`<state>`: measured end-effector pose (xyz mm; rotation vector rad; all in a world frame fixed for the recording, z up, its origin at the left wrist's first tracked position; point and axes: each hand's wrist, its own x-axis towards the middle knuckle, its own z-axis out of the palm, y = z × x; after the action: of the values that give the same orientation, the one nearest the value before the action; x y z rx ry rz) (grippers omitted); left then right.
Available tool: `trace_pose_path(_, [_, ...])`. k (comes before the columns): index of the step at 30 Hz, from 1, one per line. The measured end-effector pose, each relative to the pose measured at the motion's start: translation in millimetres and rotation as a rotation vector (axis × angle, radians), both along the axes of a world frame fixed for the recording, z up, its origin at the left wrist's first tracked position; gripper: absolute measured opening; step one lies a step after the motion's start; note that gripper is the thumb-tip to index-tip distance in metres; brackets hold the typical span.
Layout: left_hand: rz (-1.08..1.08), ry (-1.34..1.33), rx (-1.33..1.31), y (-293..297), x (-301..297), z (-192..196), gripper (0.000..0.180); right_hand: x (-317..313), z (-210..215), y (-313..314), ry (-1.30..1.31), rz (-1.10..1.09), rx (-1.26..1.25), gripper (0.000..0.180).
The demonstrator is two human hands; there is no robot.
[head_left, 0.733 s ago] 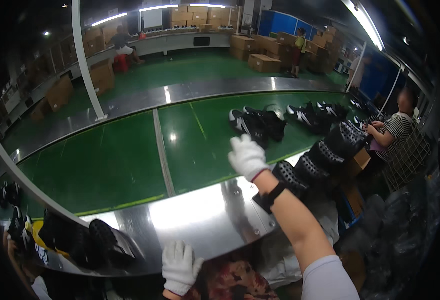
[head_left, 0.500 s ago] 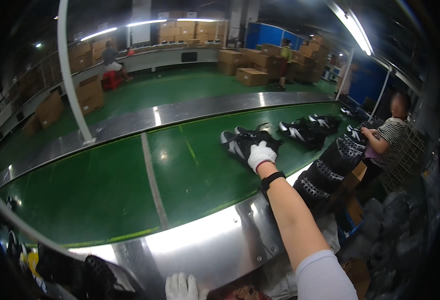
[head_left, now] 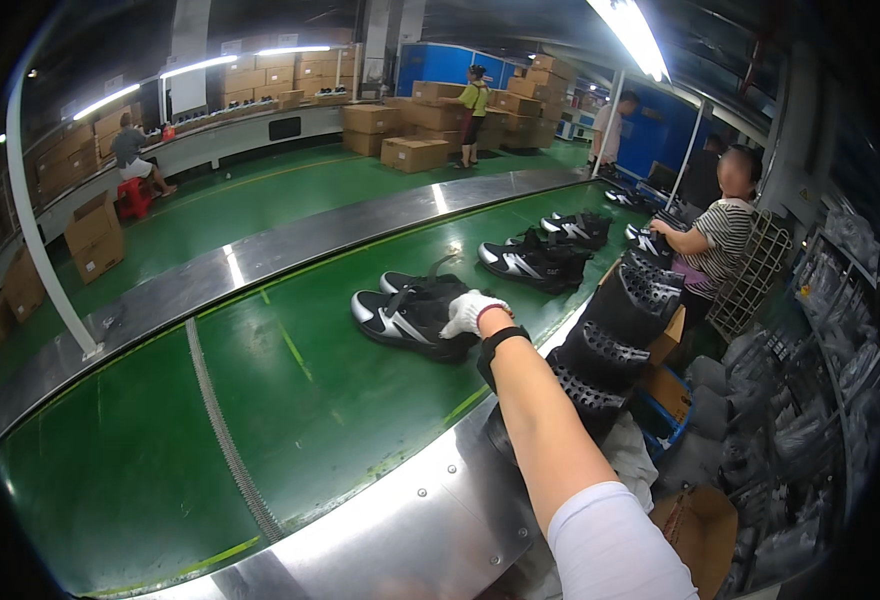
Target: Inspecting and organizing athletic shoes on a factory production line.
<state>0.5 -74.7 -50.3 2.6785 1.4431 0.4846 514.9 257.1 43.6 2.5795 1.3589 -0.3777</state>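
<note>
My right hand (head_left: 468, 314), in a white knit glove with a black band on the wrist, is closed at the heel end of a black sneaker (head_left: 400, 326) with silver-white panels. Its fingertips are partly hidden against the dark upper. The mate of that shoe (head_left: 397, 281) lies just behind it, strap or lace sticking up. Both rest sole-down on a green conveyor belt (head_left: 320, 420), toes pointing left. Farther right along the belt sit another similar pair (head_left: 528, 262) and a third pair (head_left: 578, 232). My left hand is out of the picture.
A polished metal ledge (head_left: 390, 515) borders the belt in front of me. Black perforated pieces (head_left: 590, 345) are stacked beside my forearm, near an open carton (head_left: 700, 530). A co-worker in a striped shirt (head_left: 730, 235) handles shoes at the right. A shelf of bagged items (head_left: 820, 390) stands rightmost.
The view has swung right, so the scene sits farther left. My left glove, earlier on the metal ledge, has left the picture. My right hand remains at the same pair.
</note>
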Motion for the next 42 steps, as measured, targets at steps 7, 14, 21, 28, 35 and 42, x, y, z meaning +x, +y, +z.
trace_pose_path(7, [-0.011,0.017,0.058,-3.7,0.3,-4.2,0.061,-59.5,-39.6,1.9,-0.133,0.314,0.243,0.05])
trace_pose_path(14, [-0.014,-0.102,-0.08,6.7,6.8,13.1,0.051,-213.3,34.1,-108.2,0.103,0.625,0.221,0.043])
trace_pose_path(21, [0.353,-0.875,-0.486,50.6,28.4,-3.8,0.064,-285.9,45.9,-263.8,0.304,0.806,0.272,0.021])
trace_pose_path(28, [0.268,-0.865,-0.433,51.8,40.8,14.5,0.054,-283.1,33.8,-347.7,0.455,0.902,0.507,0.027])
trace_pose_path(35, [-0.05,-0.742,0.123,5.4,35.6,50.4,0.024,-115.2,49.9,-361.2,0.114,0.551,1.002,0.02])
trace_pose_path(42, [-0.343,-0.275,0.229,7.9,106.8,98.1,0.059,-75.2,38.8,-331.2,0.019,0.401,0.351,0.038])
